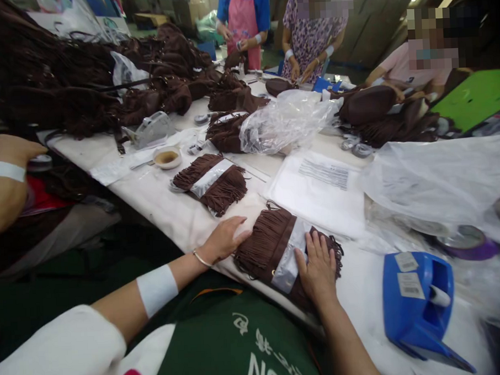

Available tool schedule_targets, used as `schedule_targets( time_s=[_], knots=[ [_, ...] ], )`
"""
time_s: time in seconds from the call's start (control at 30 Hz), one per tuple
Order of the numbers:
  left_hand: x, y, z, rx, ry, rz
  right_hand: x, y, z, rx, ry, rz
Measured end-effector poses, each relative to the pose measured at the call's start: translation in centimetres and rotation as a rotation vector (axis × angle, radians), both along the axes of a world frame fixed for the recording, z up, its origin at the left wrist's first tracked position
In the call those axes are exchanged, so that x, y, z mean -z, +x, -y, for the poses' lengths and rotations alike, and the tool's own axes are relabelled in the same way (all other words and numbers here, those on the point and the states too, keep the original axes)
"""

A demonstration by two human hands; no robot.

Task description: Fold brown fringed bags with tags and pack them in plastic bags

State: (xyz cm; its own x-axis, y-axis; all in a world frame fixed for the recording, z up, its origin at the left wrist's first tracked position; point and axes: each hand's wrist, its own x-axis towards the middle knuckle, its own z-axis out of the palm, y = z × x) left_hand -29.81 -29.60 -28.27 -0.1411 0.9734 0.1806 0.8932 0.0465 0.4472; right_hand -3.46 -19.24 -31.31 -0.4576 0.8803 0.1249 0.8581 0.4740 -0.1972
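A dark brown fringed bag (265, 243) lies flat at the table's near edge, with a pale, shiny band (292, 256) wrapped across its middle. My right hand (318, 264) rests on the bag's right part, palm down and fingers stretched out. At the bag's left edge is my left hand (225, 239), its fingers extended toward the fringe; whether they touch it I cannot tell. Just beyond lies a second fringed bag (227, 191) with a similar band around it. White printed plastic bags (316, 184) lie flat behind the nearer bag.
A blue tape dispenser (418, 299) stands at the right. A tape roll (167, 157) lies on the white table (151, 200). Brown bags (83, 78) are heaped at the far left. Clear plastic (288, 119) covers the middle. Co-workers (245, 22) stand across the table; another person's arm (5, 176) enters from the left.
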Motion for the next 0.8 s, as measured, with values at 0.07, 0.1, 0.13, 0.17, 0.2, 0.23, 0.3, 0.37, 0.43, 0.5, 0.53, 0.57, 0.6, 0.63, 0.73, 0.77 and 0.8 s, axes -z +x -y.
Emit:
schedule_targets(
  time_s=[0.07, 0.1, 0.13, 0.17, 0.2, 0.23, 0.3, 0.37, 0.43, 0.5, 0.53, 0.57, 0.6, 0.63, 0.73, 0.77, 0.8],
  knots=[
    [-0.1, 1.1, 3.0, -0.033, 0.012, 0.071, 0.1, 0.0, 0.1, 0.005, -0.010, -0.002],
    [0.0, 2.1, 4.2, -0.013, -0.001, 0.076, 0.2, 0.0, 0.1, 0.006, -0.009, -0.004],
    [0.1, 3.2, 5.0, 0.011, -0.027, 0.064, 0.2, 0.0, 0.1, 0.006, -0.006, -0.007],
    [0.3, 4.3, 5.5, 0.023, -0.055, 0.044, 0.2, 0.1, 0.1, 0.006, -0.001, -0.012],
    [0.4, 5.3, 5.6, 0.014, -0.083, 0.021, 0.2, 0.1, 0.1, 0.005, 0.004, -0.017],
    [0.6, 6.2, 5.6, -0.008, -0.107, -0.002, 0.2, 0.1, 0.1, 0.003, 0.007, -0.022],
    [0.6, 7.2, 5.2, -0.043, -0.131, -0.034, 0.2, 0.2, 0.1, 0.002, 0.007, -0.028],
    [0.5, 7.1, 5.0, -0.023, -0.130, -0.051, 0.3, 0.1, 0.1, 0.003, 0.002, -0.026],
    [0.2, 5.9, 5.1, 0.030, -0.133, -0.065, 0.4, 0.0, 0.2, 0.007, -0.007, -0.024],
    [-0.1, 4.0, 5.3, 0.051, -0.161, -0.072, 0.6, -0.1, 0.2, 0.013, -0.012, -0.030],
    [-0.2, 2.9, 5.4, 0.043, -0.184, -0.067, 0.6, 0.0, 0.1, 0.016, -0.016, -0.040],
    [-0.3, 1.9, 5.4, 0.022, -0.206, -0.056, 0.5, 0.1, 0.0, 0.014, -0.025, -0.057],
    [-0.6, 1.1, 5.3, -0.015, -0.213, -0.045, 0.2, 0.3, -0.1, 0.007, -0.044, -0.084],
    [-0.9, 0.6, 5.1, -0.054, -0.199, -0.037, -0.2, 0.6, -0.2, -0.001, -0.072, -0.126],
    [-2.4, 1.1, 3.4, -0.081, -0.042, -0.061, -2.4, 1.7, -0.6, 0.022, -0.095, -0.326],
    [-3.0, 2.0, 2.6, -0.044, 0.020, -0.081, -3.3, 2.0, -0.6, 0.047, -0.060, -0.388],
    [-3.5, 3.1, 1.6, 0.018, 0.068, -0.100, -4.1, 2.0, -0.5, 0.071, -0.011, -0.429]
  ],
)
